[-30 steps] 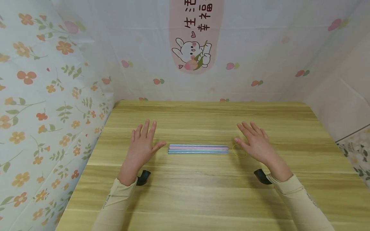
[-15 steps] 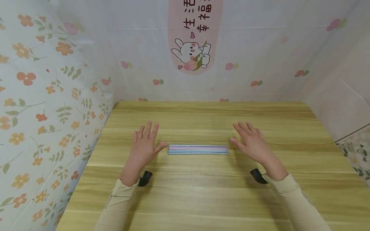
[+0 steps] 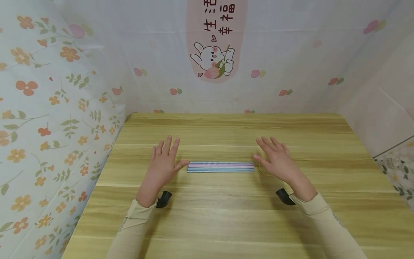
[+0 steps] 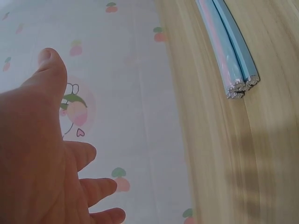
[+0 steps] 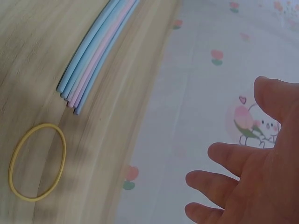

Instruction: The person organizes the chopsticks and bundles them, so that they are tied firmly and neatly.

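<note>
A neat bundle of slim pale-blue and pink sticks [image 3: 221, 167] lies crosswise on the table between the hands. Their near ends look silvery and ragged in the left wrist view, where the sticks [image 4: 237, 42] run off the top. My left hand [image 3: 161, 167] hovers by the bundle's left end, fingers spread, thumb pointing at it and holding nothing. On the other side my right hand [image 3: 279, 162] is likewise held out with straight, bare fingers. Beneath its thumb lies a yellow rubber band [image 5: 32, 199], partly covered by the hand in the head view.
A wood-grain table [image 3: 223, 216] carries it all. White printed cloth [image 3: 155, 46] hangs behind the far edge, and a flowered cloth [image 3: 58, 144] borders the left. Black curved pieces [image 3: 164, 199] stick out at both cuffs.
Both hands have drifted inward towards the ends of the bundle, the right hand moving left over the rubber band. The sticks and band stay put.
</note>
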`<act>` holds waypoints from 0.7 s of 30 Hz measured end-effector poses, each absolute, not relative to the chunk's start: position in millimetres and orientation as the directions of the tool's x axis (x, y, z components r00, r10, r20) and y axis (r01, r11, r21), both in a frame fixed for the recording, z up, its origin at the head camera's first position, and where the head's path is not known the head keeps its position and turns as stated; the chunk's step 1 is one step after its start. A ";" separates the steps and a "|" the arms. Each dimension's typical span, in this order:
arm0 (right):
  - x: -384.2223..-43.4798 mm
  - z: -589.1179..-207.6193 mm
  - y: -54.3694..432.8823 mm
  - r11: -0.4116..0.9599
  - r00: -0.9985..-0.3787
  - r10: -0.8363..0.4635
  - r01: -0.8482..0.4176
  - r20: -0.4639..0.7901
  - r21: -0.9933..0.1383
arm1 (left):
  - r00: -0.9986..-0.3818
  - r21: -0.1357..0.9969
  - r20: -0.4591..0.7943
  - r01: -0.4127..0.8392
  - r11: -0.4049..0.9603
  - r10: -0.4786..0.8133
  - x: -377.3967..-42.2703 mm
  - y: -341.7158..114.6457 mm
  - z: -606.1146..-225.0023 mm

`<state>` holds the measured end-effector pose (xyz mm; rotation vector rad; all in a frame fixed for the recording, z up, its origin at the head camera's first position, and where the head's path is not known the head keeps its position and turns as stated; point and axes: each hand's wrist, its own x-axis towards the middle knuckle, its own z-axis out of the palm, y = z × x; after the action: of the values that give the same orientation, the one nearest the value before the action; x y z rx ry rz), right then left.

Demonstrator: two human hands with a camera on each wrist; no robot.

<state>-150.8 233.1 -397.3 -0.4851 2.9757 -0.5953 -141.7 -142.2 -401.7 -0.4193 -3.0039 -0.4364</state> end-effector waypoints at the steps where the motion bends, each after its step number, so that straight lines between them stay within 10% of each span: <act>1: -150.9 -397.3 232.1 0.876 -0.948 -0.318 -0.292 -0.006 -0.385 | -0.959 0.267 0.114 0.280 0.922 0.258 -141.8 -141.9 -401.7; 21: -148.6 -405.0 221.3 0.862 -0.943 -0.333 -0.309 0.010 -0.401 | -0.951 0.267 0.107 0.307 0.913 0.289 -142.0 -136.9 -412.8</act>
<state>-148.6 221.3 -405.0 -0.5130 2.9737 -0.6257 -142.0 -136.9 -412.8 -0.4688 -3.0089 -0.4365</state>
